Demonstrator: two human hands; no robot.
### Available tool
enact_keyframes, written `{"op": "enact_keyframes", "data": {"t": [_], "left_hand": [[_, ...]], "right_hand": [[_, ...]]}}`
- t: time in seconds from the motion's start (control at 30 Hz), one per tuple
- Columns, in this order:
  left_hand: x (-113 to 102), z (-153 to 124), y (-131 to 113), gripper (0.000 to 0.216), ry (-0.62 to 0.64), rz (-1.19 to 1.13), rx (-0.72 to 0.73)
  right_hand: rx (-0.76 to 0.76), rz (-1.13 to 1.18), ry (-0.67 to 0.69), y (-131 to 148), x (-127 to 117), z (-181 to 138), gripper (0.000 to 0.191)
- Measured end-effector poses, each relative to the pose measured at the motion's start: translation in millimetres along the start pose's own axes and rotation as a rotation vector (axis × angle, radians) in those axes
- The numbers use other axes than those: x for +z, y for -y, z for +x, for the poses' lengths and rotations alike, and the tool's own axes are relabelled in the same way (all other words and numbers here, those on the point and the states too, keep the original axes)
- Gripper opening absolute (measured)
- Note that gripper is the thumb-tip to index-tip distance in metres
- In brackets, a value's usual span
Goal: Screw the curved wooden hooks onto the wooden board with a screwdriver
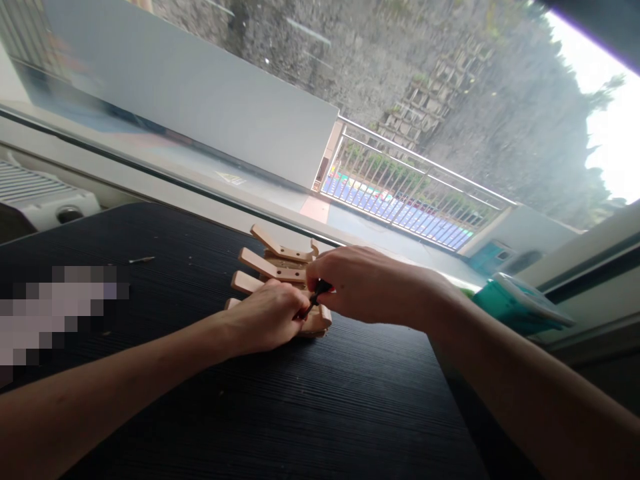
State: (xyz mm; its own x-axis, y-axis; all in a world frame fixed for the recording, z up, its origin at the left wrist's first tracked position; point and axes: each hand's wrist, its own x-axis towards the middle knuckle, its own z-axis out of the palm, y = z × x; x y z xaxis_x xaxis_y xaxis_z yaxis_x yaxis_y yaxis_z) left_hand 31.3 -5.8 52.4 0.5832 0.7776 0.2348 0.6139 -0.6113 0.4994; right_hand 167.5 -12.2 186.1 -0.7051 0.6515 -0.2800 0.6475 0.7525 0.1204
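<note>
On the dark worktop (pixel 325 413), a wooden piece (pixel 273 267) is gripped by the left hand (pixel 267 320); a black tool (pixel 317 292) is pinched by the right hand (pixel 370 283), seemingly for tightening; steady alignment is needed.

A pale wooden assembly of flat rounded slats (pixel 277 264) lies on the black wood-grain tabletop (pixel 300 413), slats fanned leftward (small holes dot them). A thin black tool (pixel 315 297) slants against its near side.

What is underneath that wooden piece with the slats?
The wooden slatted piece lies on the dark table. The left hand closes over its near end and the right hand, pinching a small black tool, covers its right side, so what lies beneath there is hidden.
</note>
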Motion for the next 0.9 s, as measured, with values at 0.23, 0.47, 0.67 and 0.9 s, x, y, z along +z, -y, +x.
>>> {"op": "enact_keyframes", "data": {"t": [0.23, 0.47, 0.67, 0.9], "left_hand": [[1.2, 0.3, 1.9, 0.020, 0.009, 0.000, -0.003], [-2.0, -1.1, -0.2, 0.023, 0.020, 0.003, -0.004], [0.9, -0.6, 2.9, 0.021, -0.001, -0.009, 0.013], [0.0, 0.7, 1.6, 0.021, 0.011, -0.006, -0.004]], "right_hand": [[0.042, 0.001, 0.039, 1.9, 3.7, 3.7, 0.017], [0.121, 0.016, 0.030, -3.5, 2.2, -0.8, 0.020], [0.038, -0.035, 0.039, 3.0, -1.4, -0.8, 0.014], [0.068, -0.081, 0.055, 1.2, 3.7, 1.4, 0.018]]}}
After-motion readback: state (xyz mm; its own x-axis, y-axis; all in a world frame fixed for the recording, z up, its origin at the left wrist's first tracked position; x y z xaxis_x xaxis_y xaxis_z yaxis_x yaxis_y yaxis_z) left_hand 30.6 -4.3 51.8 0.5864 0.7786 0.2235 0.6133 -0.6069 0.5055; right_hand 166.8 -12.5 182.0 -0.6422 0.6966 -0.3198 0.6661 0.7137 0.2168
